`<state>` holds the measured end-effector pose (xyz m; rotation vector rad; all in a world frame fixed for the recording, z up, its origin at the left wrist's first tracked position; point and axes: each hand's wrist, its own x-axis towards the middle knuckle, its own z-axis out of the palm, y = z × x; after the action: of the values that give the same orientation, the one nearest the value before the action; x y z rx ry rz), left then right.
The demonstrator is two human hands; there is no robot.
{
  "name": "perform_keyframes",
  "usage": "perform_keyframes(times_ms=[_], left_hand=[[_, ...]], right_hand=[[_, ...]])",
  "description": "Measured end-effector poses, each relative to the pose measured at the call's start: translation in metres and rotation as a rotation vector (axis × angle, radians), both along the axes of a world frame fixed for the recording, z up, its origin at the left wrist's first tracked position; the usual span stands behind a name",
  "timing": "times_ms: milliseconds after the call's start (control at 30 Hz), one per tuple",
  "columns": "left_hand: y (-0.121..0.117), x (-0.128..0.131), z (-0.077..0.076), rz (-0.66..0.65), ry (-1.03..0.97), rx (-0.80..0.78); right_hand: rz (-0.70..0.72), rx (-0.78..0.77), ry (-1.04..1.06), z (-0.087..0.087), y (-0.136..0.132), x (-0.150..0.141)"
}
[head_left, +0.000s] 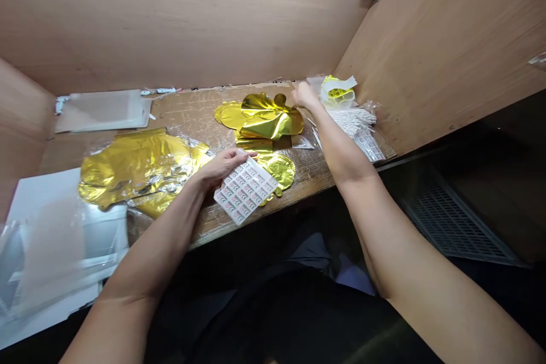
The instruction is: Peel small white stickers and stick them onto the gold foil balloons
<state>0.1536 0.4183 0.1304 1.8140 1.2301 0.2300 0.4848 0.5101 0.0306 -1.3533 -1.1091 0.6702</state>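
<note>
1. Plywood walls (pixel 191 23) enclose a worn wooden bench (pixel 310 173) on three sides, so everything within reach sits in one shallow bay.
2. Near the front edge, the left hand (pixel 225 164) pinches a label sheet (pixel 246 190) by its upper corner, thumb on top. Gripped there, most of the printed face stays uncovered – probably to keep the labels easy to get at.
3. Towards the back, the right hand (pixel 303 95) has its fingers curled, just beside the central gold foil (pixel 269 116); whether it grasps anything, I cannot tell.
4. That foil lies folded mid-bench, between the hands, perhaps for easy reach from both sides. Its lower part is partly hidden behind the sheet.
5. More gold foil (pixel 128 165) spreads to the left, apparently in clear wrapping – the left forearm crosses before its near corner.
6. Clear sleeves (pixel 102 109) are stacked at the back left; loose plastic bags (pixel 51 244) crowd the front left.
7. White sticks (pixel 356 120) and a yellow patterned strip (pixel 339 92) fill the right corner, partly behind the right forearm.
</note>
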Motion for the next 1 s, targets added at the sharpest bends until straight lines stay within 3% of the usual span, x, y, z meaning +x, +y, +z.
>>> perform_keyframes(times_ms=[33,67,100,133,233,267,300,400,533,767,1000], left_hand=[[0.003,0.002,-0.003,0.014,-0.030,0.068],[0.005,0.003,-0.005,0.024,-0.080,0.154],[0.007,0.005,-0.006,0.028,-0.138,0.248],[0.008,0.006,-0.006,0.025,-0.190,0.342],[0.010,0.007,-0.005,-0.020,-0.258,0.516],[0.010,0.007,-0.005,-0.031,-0.257,0.539],[0.011,0.006,-0.006,-0.037,-0.253,0.552],[0.011,0.005,-0.009,-0.042,-0.222,0.559],[0.008,0.006,-0.010,-0.056,-0.184,0.555],[0.002,0.009,-0.008,-0.005,-0.126,0.502],[0.005,0.004,-0.011,-0.017,-0.143,0.474]], right_hand=[[-0.172,0.035,0.008,0.001,0.000,0.002],[-0.257,0.099,0.029,-0.001,-0.005,-0.001],[-0.238,0.178,0.068,-0.006,-0.014,-0.008],[-0.152,0.263,0.110,-0.014,-0.028,-0.019],[0.560,0.380,0.323,-0.048,-0.081,-0.071],[0.670,0.408,0.401,-0.060,-0.097,-0.090],[0.693,0.441,0.522,-0.071,-0.110,-0.107],[0.612,0.483,0.765,-0.090,-0.129,-0.140],[0.588,0.481,0.788,-0.092,-0.129,-0.141],[0.523,0.523,0.617,-0.089,-0.134,-0.135],[0.238,0.645,0.245,-0.098,-0.137,-0.145]])
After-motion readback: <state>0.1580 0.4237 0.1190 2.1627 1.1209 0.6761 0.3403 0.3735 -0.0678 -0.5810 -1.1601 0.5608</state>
